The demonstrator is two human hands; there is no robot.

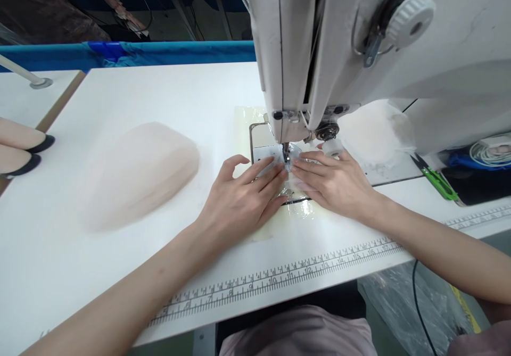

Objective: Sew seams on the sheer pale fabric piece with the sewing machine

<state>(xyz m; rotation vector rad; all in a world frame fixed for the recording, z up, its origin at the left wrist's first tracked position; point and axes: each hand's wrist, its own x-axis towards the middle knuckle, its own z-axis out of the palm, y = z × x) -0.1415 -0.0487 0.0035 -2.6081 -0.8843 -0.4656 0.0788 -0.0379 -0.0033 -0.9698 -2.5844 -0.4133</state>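
My left hand (243, 196) lies palm down left of the sewing machine's needle and presser foot (286, 152), fingers stretched out and thumb apart. On the other side rests my right hand (337, 183), also flat, its fingertips pointing at the foot. A thin see-through piece (305, 187) shows between the hands on the metal plate; what it is and how far it runs under my fingers I cannot make out. Clear film (305, 209) covers the table by the plate. Beside my right fingers is a small whitish roll-like thing (333, 147).
A sheer beige fabric piece (147, 175) lies on the left of the white table. More pale fabric (375, 132) sits under the machine arm (439, 74). Green thread snips (437, 180) lie at right near a dark phone-like slab (479, 183). A printed ruler (271, 281) follows the front edge.
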